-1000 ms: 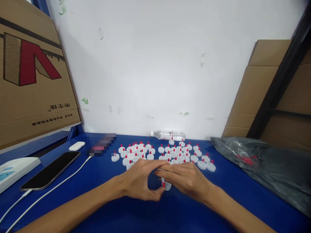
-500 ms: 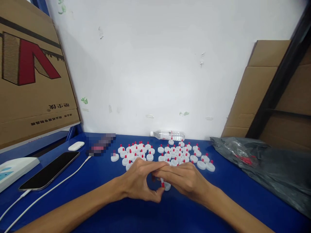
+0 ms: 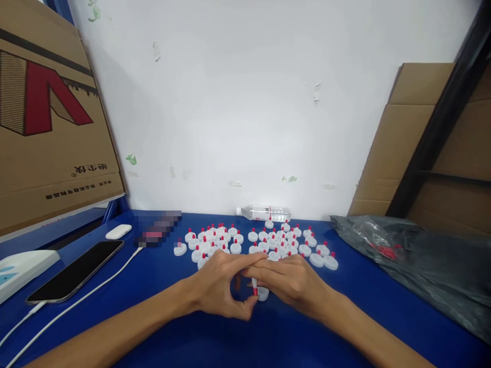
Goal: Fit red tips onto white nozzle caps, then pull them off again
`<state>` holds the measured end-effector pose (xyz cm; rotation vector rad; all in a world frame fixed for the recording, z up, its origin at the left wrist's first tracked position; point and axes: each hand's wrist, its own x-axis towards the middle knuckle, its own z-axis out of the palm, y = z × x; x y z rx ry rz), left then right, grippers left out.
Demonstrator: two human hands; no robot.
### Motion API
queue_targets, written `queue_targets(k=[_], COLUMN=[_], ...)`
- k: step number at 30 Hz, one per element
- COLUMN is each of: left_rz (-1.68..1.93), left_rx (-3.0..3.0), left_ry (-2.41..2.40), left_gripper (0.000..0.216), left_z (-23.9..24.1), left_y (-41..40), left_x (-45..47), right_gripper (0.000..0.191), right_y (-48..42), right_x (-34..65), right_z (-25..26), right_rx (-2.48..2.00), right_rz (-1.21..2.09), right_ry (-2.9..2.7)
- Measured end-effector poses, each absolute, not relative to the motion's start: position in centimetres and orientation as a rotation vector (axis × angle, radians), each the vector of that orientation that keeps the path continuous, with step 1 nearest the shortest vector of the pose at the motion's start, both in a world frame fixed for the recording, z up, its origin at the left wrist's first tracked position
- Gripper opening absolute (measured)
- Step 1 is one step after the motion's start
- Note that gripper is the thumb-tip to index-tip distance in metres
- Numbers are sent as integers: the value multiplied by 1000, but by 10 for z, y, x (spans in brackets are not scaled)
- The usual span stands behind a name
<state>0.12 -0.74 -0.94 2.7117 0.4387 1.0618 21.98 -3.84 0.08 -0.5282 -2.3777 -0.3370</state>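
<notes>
Close together over the front of the blue table, my two hands are curled round one white nozzle cap [image 3: 263,294] with a red tip [image 3: 255,292]. The thumb of my left hand [image 3: 220,283] presses at the red tip, and its forefinger reaches across to the other hand. My right hand [image 3: 297,280] has its fingers bent round the cap's white spout and disc, partly hiding them. The red tip points down towards me. Just beyond the hands, several like red-tipped caps [image 3: 236,247] stand upright on their round bases.
A clear plastic bottle [image 3: 264,212] lies against the white wall. To the left are a phone [image 3: 76,271] on a white cable, a white case [image 3: 118,232] and a white device [image 3: 23,268]. A grey plastic bag [image 3: 433,281] with red pieces [image 3: 385,251] lies right.
The nozzle cap has tilted slightly between my fingers, and more of its white spout shows above the red tip. Both hands keep nearly the same place; the whole view has shifted slightly.
</notes>
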Motion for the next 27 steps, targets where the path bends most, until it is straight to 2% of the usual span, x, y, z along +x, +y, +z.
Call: queue_targets(k=[13, 21, 27], left_rz=[996, 984, 965], left_rx=[2723, 2756, 2760], left_ry=[470, 466, 496], left_gripper=[75, 76, 72], left_z=[-6, -7, -6], left_y=[-10, -8, -9], left_x=[1, 1, 2], right_gripper=[42, 36, 41], right_y=[-40, -39, -40], right_x=[220, 221, 220], right_z=[2, 1, 1], right_rx=[-560, -544, -553], right_rz=[-329, -350, -357], right_ry=[-2413, -2410, -2401])
